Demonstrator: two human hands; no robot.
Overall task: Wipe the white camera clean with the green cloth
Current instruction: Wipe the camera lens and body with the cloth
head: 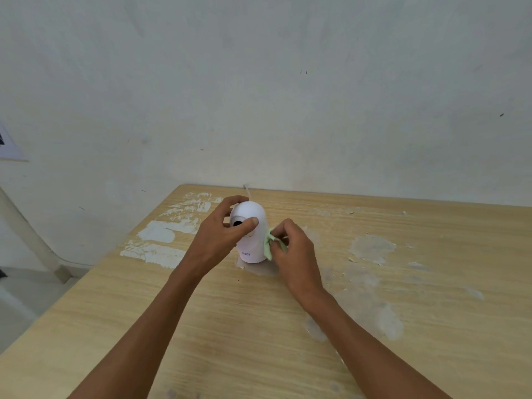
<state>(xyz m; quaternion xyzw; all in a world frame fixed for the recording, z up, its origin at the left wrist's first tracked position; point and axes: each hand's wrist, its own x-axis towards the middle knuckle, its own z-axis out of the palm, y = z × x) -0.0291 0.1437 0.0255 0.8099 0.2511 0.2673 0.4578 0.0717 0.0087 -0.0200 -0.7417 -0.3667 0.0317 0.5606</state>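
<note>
Part of the camera's lens (237, 223) was covered by the left thumb (250, 223); most of the green cloth (268, 246) was hidden under the right hand (290, 246).

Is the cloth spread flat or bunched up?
Bunched up: the cloth is crumpled in the right hand, pressed against the camera.
</note>
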